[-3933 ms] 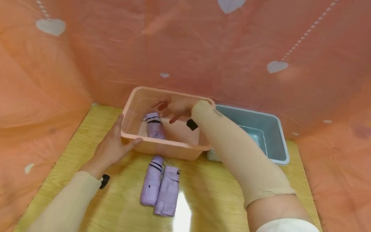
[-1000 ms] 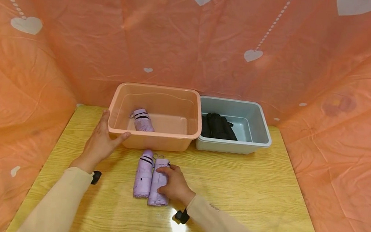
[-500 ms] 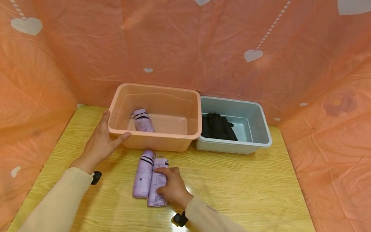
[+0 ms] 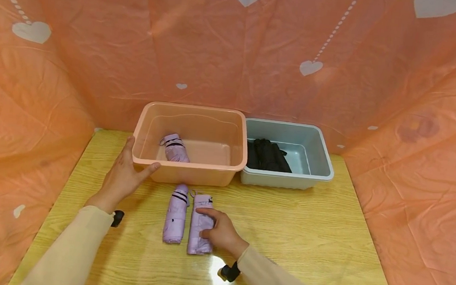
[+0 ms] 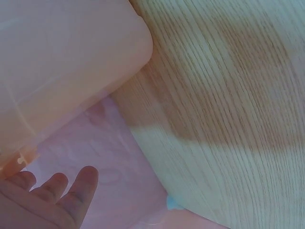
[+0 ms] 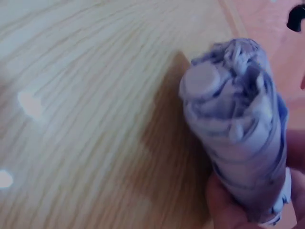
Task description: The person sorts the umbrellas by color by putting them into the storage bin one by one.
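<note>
My right hand (image 4: 224, 233) grips a folded purple umbrella (image 4: 200, 239) lying on the table, thumb on one side and fingers across its top. In the right wrist view, the bundled end of this umbrella (image 6: 228, 114) points toward the camera. Just left of it, with a small gap, lies a second folded purple umbrella (image 4: 174, 221). My left hand (image 4: 120, 180) rests at the front left corner of the orange bin (image 4: 192, 174), thumb along the front rim and fingers at the side. Its fingers look fairly straight in the left wrist view. Inside this bin sits another purple umbrella (image 4: 176, 149).
Right of the orange bin, a grey-blue bin (image 4: 285, 180) holds black folded umbrellas (image 4: 268, 156) at its left end. Both bins stand along the back of the wooden table (image 4: 305, 240). An orange cloth (image 4: 204, 45) with white hearts hangs behind and at the sides.
My right hand has come out of the orange bin and taken hold of the right-hand umbrella on the table. That umbrella has just shifted slightly right, away from its neighbour. My left hand stays at the bin.
</note>
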Motion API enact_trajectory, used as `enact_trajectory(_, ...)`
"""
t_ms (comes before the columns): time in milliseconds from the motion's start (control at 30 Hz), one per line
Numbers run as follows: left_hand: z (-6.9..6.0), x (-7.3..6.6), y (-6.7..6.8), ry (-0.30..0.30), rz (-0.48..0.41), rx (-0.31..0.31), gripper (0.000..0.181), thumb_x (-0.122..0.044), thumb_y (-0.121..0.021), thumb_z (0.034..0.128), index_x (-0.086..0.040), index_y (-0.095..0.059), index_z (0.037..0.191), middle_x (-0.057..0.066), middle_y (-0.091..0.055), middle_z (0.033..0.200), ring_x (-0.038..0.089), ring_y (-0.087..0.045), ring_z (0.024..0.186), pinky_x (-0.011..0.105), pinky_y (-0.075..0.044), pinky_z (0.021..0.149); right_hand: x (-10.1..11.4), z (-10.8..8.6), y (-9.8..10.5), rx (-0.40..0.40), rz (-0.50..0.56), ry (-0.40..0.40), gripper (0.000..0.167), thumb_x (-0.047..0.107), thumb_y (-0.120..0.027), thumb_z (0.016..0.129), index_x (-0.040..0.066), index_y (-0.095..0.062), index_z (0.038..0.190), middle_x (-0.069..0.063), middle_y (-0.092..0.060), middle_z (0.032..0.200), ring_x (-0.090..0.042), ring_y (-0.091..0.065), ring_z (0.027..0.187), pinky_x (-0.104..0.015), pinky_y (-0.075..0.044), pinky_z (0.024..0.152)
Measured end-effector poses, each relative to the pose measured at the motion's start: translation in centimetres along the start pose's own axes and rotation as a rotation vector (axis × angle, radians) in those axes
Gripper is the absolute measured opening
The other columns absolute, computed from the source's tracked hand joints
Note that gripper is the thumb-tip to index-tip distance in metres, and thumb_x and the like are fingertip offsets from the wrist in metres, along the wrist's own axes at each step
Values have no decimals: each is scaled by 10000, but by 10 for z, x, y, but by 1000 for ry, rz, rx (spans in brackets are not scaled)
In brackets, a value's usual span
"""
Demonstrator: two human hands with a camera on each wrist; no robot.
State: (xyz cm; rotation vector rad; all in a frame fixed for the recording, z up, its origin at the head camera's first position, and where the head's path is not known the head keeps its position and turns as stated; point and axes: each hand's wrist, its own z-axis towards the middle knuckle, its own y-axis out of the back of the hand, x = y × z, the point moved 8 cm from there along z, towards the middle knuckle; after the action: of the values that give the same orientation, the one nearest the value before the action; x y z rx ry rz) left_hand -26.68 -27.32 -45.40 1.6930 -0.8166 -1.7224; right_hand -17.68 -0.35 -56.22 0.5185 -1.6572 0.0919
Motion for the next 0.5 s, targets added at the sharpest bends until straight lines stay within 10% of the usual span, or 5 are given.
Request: enact_trajectory(500,0,1,0,-8,-1,-6,1139,-667,-602,889,-149,127,1595,243,-41,1633,527,-200,1420,713,-241,1046,34,-24,33,153,201,16,614,-115,-719,794,126,-633,1353,-123,-570,1307,-249,-625,1025,-375,-560,804)
